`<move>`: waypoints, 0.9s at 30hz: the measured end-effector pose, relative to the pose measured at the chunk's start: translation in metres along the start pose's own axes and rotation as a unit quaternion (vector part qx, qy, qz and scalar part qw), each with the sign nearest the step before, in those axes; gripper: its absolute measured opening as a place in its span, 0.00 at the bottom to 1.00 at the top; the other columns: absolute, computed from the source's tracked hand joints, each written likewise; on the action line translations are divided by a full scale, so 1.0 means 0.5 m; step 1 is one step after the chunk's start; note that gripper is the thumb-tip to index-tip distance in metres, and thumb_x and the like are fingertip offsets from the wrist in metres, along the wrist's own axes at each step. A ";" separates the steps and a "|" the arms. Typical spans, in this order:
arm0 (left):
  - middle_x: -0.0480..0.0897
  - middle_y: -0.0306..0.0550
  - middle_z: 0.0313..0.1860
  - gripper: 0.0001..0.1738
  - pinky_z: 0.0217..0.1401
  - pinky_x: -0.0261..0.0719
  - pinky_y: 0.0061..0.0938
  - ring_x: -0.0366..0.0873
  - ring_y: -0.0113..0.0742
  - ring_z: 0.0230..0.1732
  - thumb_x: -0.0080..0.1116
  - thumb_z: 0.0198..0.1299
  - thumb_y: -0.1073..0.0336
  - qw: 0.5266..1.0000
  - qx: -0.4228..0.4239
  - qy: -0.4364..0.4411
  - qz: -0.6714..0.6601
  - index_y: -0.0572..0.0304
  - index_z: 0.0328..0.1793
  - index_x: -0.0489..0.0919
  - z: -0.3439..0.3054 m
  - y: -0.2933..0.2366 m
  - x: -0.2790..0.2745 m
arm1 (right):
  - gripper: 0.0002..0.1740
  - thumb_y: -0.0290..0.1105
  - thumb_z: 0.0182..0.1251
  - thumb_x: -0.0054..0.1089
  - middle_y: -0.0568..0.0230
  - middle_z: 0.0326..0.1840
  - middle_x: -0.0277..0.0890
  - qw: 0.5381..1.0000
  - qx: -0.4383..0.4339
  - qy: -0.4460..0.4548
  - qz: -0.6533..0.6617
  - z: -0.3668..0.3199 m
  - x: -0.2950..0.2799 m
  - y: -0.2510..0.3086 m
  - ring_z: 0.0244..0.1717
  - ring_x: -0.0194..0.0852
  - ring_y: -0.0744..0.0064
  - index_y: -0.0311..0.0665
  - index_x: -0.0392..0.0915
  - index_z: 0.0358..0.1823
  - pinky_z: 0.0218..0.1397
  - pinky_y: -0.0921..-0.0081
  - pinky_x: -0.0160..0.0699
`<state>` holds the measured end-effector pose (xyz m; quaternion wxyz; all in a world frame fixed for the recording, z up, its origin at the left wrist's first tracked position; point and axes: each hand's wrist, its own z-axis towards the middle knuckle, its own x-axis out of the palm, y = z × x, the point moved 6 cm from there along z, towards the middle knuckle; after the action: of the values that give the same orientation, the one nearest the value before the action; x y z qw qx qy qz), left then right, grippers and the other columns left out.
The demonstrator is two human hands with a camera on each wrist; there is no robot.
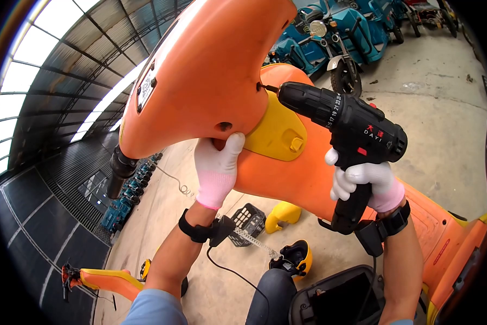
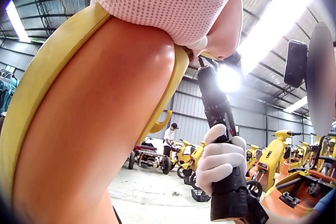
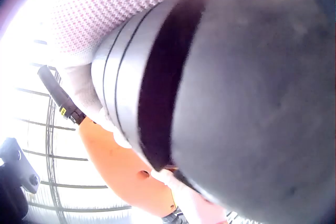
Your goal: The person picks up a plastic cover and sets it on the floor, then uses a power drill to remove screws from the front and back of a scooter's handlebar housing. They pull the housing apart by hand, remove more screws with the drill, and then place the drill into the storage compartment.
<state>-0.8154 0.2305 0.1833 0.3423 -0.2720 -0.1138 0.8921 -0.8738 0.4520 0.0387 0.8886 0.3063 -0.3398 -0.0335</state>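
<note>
My gloved right hand [image 1: 371,181] grips the handle of a black cordless drill [image 1: 357,130]. Its bit [image 1: 270,88] points left, with the tip right at a small hole in the edge of an orange scooter body panel [image 1: 194,70]. With my gloved left hand [image 1: 219,165], I hold the panel's lower edge; the thumb lies on its face below a round hole, while the other fingers are mostly hidden. A yellow panel [image 1: 278,132] sits behind that edge. In the right wrist view, the drill's grey-black base [image 3: 252,98] fills much of the picture.
On the floor below are a black basket [image 1: 249,225], a yellow cover [image 1: 283,215] and a yellow helmet-like piece [image 1: 303,257]. Teal three-wheelers [image 1: 357,32] stand at the back. A person [image 2: 169,139] is among parked vehicles. A black case [image 1: 335,298] lies near my leg.
</note>
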 end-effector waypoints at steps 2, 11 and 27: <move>0.81 0.42 0.45 0.36 0.50 0.74 0.24 0.75 0.27 0.45 0.71 0.58 0.43 1.000 -0.003 -0.002 0.008 0.71 0.54 0.76 0.000 0.000 -0.001 | 0.21 0.29 0.57 0.63 0.65 0.19 0.71 1.000 0.002 -0.002 -0.003 0.000 -0.001 -0.002 0.20 0.69 0.73 0.30 0.76 0.52 0.32 0.70 0.74; 0.82 0.48 0.48 0.34 0.55 0.76 0.29 0.78 0.33 0.49 0.71 0.59 0.46 1.000 -0.014 0.003 0.005 0.72 0.55 0.76 -0.002 0.001 0.000 | 0.25 0.34 0.51 0.66 0.65 0.18 0.69 0.999 0.027 -0.013 -0.043 0.004 -0.014 0.013 0.17 0.69 0.67 0.31 0.74 0.50 0.34 0.62 0.78; 0.85 0.50 0.45 0.26 0.53 0.78 0.30 0.82 0.35 0.47 0.70 0.58 0.55 0.999 -0.039 0.005 0.019 0.72 0.51 0.78 -0.002 0.004 0.000 | 0.21 0.27 0.55 0.63 0.65 0.21 0.73 0.997 0.064 0.019 -0.030 0.007 -0.015 0.044 0.22 0.71 0.70 0.29 0.76 0.52 0.36 0.67 0.76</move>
<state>-0.8159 0.2290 0.1817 0.3151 -0.2912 -0.1416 0.8921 -0.8848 0.4701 0.0489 0.8723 0.3730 -0.3145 -0.0328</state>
